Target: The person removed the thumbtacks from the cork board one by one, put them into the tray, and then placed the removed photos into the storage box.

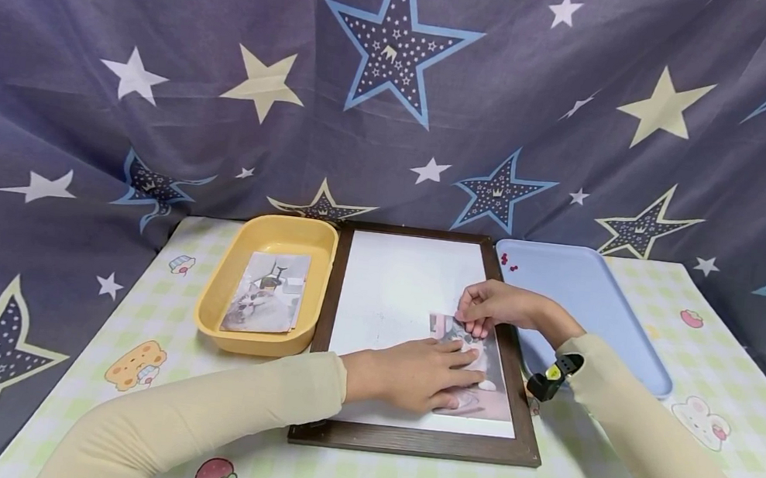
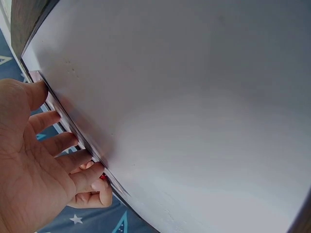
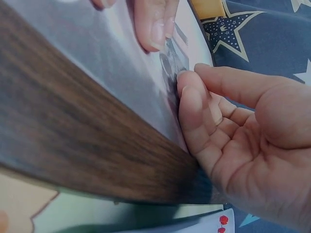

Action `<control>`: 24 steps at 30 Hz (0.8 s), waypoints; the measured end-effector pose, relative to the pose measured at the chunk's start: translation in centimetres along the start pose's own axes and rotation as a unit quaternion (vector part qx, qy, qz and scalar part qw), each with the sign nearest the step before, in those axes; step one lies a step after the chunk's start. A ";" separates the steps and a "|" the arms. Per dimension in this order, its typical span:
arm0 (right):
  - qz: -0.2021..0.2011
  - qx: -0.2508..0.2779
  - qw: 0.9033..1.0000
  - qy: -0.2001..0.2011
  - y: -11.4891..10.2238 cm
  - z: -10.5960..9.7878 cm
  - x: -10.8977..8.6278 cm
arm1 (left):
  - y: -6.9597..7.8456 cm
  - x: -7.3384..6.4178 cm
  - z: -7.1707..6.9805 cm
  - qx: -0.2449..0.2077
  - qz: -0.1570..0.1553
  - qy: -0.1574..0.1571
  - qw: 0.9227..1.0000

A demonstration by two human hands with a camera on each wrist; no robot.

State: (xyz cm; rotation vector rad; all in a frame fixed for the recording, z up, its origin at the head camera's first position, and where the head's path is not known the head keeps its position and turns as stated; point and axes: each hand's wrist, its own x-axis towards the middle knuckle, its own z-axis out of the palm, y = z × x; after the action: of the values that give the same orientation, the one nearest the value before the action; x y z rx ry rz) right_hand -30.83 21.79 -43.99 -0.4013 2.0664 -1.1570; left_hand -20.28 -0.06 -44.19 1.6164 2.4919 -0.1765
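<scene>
A printed photo (image 1: 494, 397) lies on the lower right of a white board (image 1: 387, 294) with a dark brown wooden frame (image 1: 414, 443). Across the photo, my left hand (image 1: 419, 374) rests with its fingers spread and fairly straight. At the photo's top edge my right hand (image 1: 504, 306) pinches a small red push pin (image 2: 102, 176), seen between its fingertips in the left wrist view. The right wrist view shows the thumb and index fingertip close together at the photo, the pin itself hidden there.
Left of the frame stands a yellow basin (image 1: 207, 314) with several printed photos (image 1: 268, 293) inside. A light blue tray (image 1: 600, 308) lies to the right, partly under my right forearm, with several red push pins (image 1: 505, 260) in its far left corner. A starry curtain (image 1: 392, 154) hangs behind.
</scene>
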 end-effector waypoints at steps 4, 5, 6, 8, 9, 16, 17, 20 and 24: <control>-0.002 -0.001 1.000 -0.001 0.0 0.0 0.0 | 0.0 0.0 -0.1 -0.004 0.000 -0.001 1.000; -0.002 -0.001 1.000 -0.001 0.0 0.0 0.0 | 0.0 0.0 -0.1 -0.005 -0.001 -0.001 1.000; -0.001 -0.001 1.000 -0.001 0.0 0.0 0.0 | 0.0 0.0 -0.1 -0.005 0.000 -0.001 1.000; -0.002 -0.002 1.000 -0.001 0.0 0.0 0.0 | 0.0 0.0 -0.1 -0.007 -0.001 -0.001 1.000; -0.002 -0.003 1.000 0.000 0.0 0.0 0.0 | 0.0 0.0 -0.1 -0.007 -0.001 -0.001 1.000; -0.001 0.001 1.000 0.004 -0.1 0.1 -0.1 | 0.1 0.0 0.0 0.001 -0.002 -0.001 1.000; 0.000 0.001 1.000 0.005 -0.1 0.1 -0.1 | 0.1 0.1 0.0 0.003 -0.002 0.000 1.000; 0.002 0.001 1.000 0.008 -0.1 0.1 -0.1 | 0.1 0.1 0.0 0.005 -0.002 0.000 1.000; 0.003 -0.002 1.000 0.008 -0.1 0.1 -0.1 | 0.1 0.1 0.0 0.006 -0.002 0.000 1.000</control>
State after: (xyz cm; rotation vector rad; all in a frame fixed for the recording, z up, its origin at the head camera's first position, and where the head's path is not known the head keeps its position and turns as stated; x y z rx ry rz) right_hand -30.72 21.73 -43.95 -0.3890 2.0829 -1.1566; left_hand -20.21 0.03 -44.23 1.6152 2.5000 -0.1915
